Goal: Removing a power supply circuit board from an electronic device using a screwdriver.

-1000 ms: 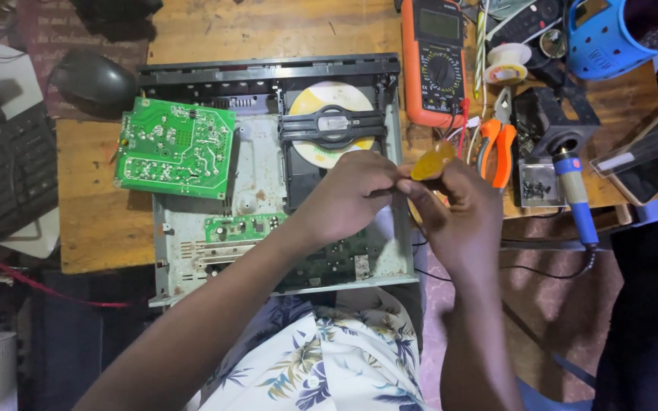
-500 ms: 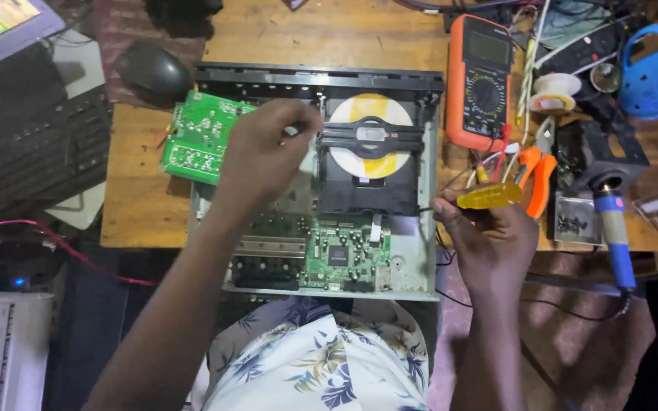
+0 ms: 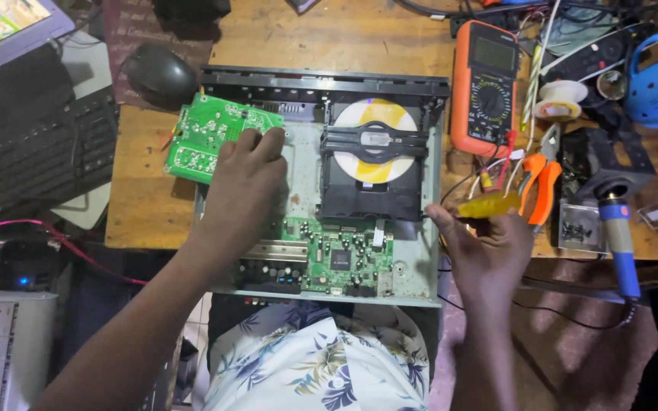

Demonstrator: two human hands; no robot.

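Observation:
An opened disc player chassis (image 3: 413, 266) lies on the wooden table, with a black disc drive (image 3: 371, 171) holding a yellow-and-white disc and a green main board (image 3: 336, 255) near its front. My left hand (image 3: 245, 179) rests on the loose green circuit board (image 3: 199, 141) at the chassis's left rear corner, fingertips on its edge. My right hand (image 3: 485, 243) holds a yellow-handled screwdriver (image 3: 489, 204) just right of the chassis, the tip pointing left toward the drive.
An orange multimeter (image 3: 489, 84), orange-handled pliers (image 3: 538, 179), a solder spool (image 3: 561, 99), a blue-handled soldering iron (image 3: 618, 236) and tangled cables crowd the right. A black mouse (image 3: 160, 70), keyboard (image 3: 32, 152) and screen corner stand left. A red wire (image 3: 62, 236) hangs below.
My left hand has left my right hand and reached up-left onto the loose green board. My right hand has drawn the screwdriver out to the chassis's right side.

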